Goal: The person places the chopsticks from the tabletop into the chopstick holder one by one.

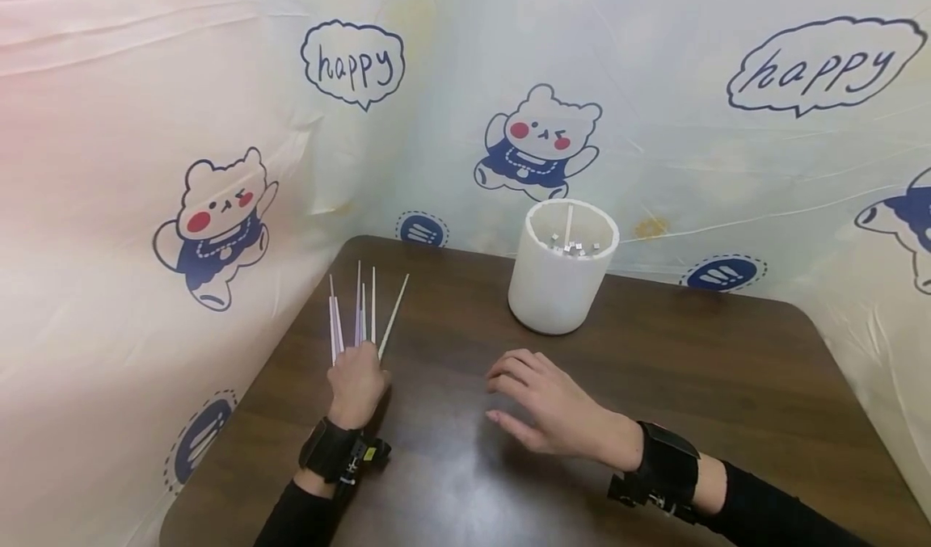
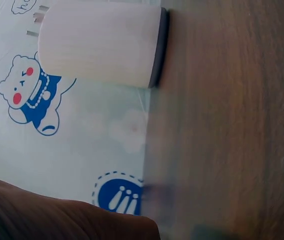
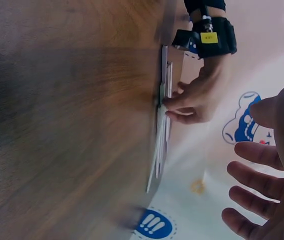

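Several thin pastel chopsticks (image 1: 374, 305), lilac and pale green, lie fanned out at the left of the table. My left hand (image 1: 358, 381) is over their near part. In the right wrist view its thumb and fingertips pinch a pale green chopstick (image 3: 160, 127) at the table surface. My right hand (image 1: 549, 406) hovers over the middle of the table, fingers relaxed and slightly bent, holding nothing. Beyond it stands a white cylindrical holder (image 1: 556, 292) with small square stick ends showing inside its rim. The left wrist view shows this holder (image 2: 101, 42) and part of my left hand (image 2: 66, 215).
The dark brown wooden table (image 1: 655, 353) has rounded far corners. A pale curtain (image 1: 451, 86) with printed bears and "happy" bubbles hangs close behind it and along the left side. The holder stands near the table's back edge.
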Tool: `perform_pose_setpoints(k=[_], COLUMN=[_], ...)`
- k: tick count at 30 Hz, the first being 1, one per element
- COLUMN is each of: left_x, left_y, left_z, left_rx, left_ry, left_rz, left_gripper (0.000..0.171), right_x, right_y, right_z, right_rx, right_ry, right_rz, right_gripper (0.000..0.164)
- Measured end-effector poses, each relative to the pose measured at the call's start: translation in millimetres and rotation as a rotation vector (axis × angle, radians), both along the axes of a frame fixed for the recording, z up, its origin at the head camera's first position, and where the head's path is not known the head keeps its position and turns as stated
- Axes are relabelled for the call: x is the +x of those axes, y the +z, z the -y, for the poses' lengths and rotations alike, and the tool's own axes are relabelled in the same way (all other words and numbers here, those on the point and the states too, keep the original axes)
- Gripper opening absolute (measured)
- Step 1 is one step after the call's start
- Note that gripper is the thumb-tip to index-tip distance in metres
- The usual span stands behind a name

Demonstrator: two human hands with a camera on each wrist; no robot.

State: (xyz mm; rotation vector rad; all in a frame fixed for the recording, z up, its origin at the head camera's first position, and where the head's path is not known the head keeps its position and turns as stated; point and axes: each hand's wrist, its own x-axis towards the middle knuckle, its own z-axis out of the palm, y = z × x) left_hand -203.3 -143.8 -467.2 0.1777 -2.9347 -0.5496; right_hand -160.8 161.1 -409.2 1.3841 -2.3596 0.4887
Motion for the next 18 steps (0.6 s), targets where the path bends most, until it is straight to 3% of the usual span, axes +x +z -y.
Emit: perform_pose_setpoints(k=[5, 11, 14, 18], left_x=[1.1, -8.1, -20.1, -36.2], left_y=[14.5, 39.9, 55.4, 71.9], left_z=[2.6, 0.5, -2.8, -7.7], left_rx=[-0.027, 0.042, 0.059, 0.053], left_ry=[0.017, 0.024, -0.012, -0.121], left_rz=[-0.134, -0.439, -0.562, -0.698], left_gripper=[0.013, 0.005, 0.011, 0.015], right_x=[-5.4, -16.7, -23.6, -29.9], right_y=[-0.9, 2.8, 3.2, 1.0], right_z=[-4.5, -10.7, -13.5, -15.7], right_rx=[-0.022, -0.057, -0.070, -0.075], right_ry=[-0.039, -0.092, -0.124, -0.156], right_rz=[0.035, 0.045, 0.055, 0.070], right_gripper=[0.020, 0.023, 0.024, 0.027])
